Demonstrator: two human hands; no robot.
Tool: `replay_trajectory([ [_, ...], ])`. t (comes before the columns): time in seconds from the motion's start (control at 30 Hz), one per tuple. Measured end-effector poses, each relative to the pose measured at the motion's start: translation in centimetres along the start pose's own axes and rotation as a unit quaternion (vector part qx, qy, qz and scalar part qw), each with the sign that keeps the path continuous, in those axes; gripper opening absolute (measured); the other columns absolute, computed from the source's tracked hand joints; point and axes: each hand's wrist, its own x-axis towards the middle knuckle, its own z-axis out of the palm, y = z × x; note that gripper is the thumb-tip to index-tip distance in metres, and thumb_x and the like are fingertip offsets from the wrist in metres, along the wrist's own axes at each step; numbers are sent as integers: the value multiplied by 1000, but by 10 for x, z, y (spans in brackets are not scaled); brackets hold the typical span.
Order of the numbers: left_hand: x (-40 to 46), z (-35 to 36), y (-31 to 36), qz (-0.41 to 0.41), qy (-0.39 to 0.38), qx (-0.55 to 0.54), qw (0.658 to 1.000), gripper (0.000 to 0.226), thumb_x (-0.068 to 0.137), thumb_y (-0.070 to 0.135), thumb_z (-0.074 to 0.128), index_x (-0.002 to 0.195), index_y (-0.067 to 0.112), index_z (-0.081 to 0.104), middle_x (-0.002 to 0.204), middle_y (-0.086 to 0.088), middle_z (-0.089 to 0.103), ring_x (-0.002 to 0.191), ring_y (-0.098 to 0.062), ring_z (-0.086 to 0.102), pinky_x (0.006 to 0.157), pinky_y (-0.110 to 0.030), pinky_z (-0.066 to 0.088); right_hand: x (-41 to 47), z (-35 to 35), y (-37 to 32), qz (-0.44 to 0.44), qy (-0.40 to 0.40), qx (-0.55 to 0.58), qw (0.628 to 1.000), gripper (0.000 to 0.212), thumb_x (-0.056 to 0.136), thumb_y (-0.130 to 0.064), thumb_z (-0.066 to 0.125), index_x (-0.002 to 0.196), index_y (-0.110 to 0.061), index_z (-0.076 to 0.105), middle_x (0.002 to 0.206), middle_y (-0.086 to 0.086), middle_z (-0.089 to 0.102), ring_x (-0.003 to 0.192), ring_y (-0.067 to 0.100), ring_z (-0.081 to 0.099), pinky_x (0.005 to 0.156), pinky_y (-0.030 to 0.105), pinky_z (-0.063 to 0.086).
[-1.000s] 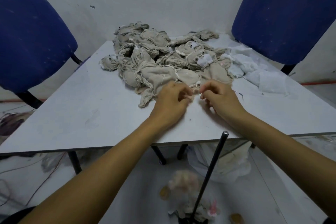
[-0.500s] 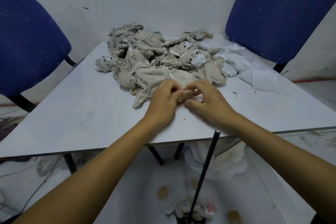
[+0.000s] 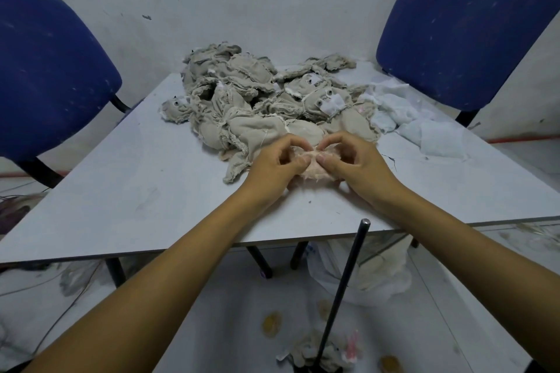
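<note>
A small pale pink fabric piece (image 3: 313,167) with frayed edges lies on the white table (image 3: 145,191) just in front of a heap of beige fabric toy skins (image 3: 257,100). My left hand (image 3: 274,166) pinches its left side and my right hand (image 3: 354,165) pinches its right side, thumbs meeting over its top. Most of the piece is hidden between my fingers. Some skins in the heap show small plastic eyes and white patches.
White fabric scraps (image 3: 424,130) lie at the table's right rear. Two blue chairs (image 3: 45,79) (image 3: 472,24) flank the table against the wall. A black rod (image 3: 342,297) rises from the floor below the table's front edge, beside a plastic bag (image 3: 363,278) and scattered scraps.
Both hands have drawn a small pink piece out from the heap's front edge toward me, and now pinch it between them.
</note>
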Motion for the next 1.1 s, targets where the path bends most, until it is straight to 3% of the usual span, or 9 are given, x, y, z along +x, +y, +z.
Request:
replay_trajectory([
  [0.17,1,-2,-4,-14,43,-52,998,14,94,1,61,95,14,66,71,-9,59,60,-17,56,54,-30,47,-2,2,-2,-5,-36,-48,998,27,83,-26,79,107,-25,69,109,1,62,94,8,60,79,16,47],
  [0.23,2,-2,-5,-14,45,-59,997,15,94,1,61,93,14,67,69,-6,61,57,-14,57,53,-28,48,-1,2,-3,-8,-22,-76,997,26,79,-27,82,102,-27,71,110,-3,56,96,2,57,81,7,41],
  [0.4,3,-3,-6,-9,32,-61,998,18,95,-1,58,91,14,66,72,-6,59,62,-14,55,57,-28,48,0,3,-3,-7,-37,-100,994,35,76,-21,84,108,-22,69,109,-3,58,93,0,56,76,9,44],
  [0.53,3,-1,-8,-2,3,-30,1000,19,96,-2,56,93,14,66,80,-14,57,71,-22,52,65,-33,46,1,6,-2,0,-12,-138,990,25,74,-20,86,85,-29,65,104,-4,54,91,7,55,72,7,42],
  [0.67,1,1,-8,22,-17,55,998,10,96,10,62,96,17,69,77,-5,60,71,-15,54,67,-35,46,1,8,1,-15,-20,-167,986,20,76,-19,84,77,-22,65,107,2,50,97,10,53,73,11,44],
  [0.73,0,1,-6,21,-26,58,998,5,94,19,63,95,18,68,82,-11,64,76,-20,56,69,-39,48,0,5,1,-26,4,-113,993,16,79,-15,82,76,-15,65,102,3,55,93,11,57,77,22,49],
  [0.8,0,2,-3,15,-38,26,999,7,91,19,66,93,12,66,82,-7,62,76,-17,55,66,-32,46,-2,2,2,-21,9,-47,999,18,80,-16,80,75,-11,63,90,6,63,83,16,61,76,35,50],
  [0.9,1,-2,0,-5,-57,-12,998,17,80,24,67,85,9,62,75,3,58,71,-12,52,64,-21,42,-4,1,2,-5,-17,10,1000,21,79,-19,81,75,-13,61,70,5,64,67,17,59,63,34,47],
  [1.1,5,-8,-3,-19,-80,-49,995,17,83,9,68,77,14,53,71,-1,58,68,-17,54,60,-26,44,-5,7,0,13,-32,22,999,28,85,-28,77,77,-8,59,54,4,53,45,17,50,44,27,42],
])
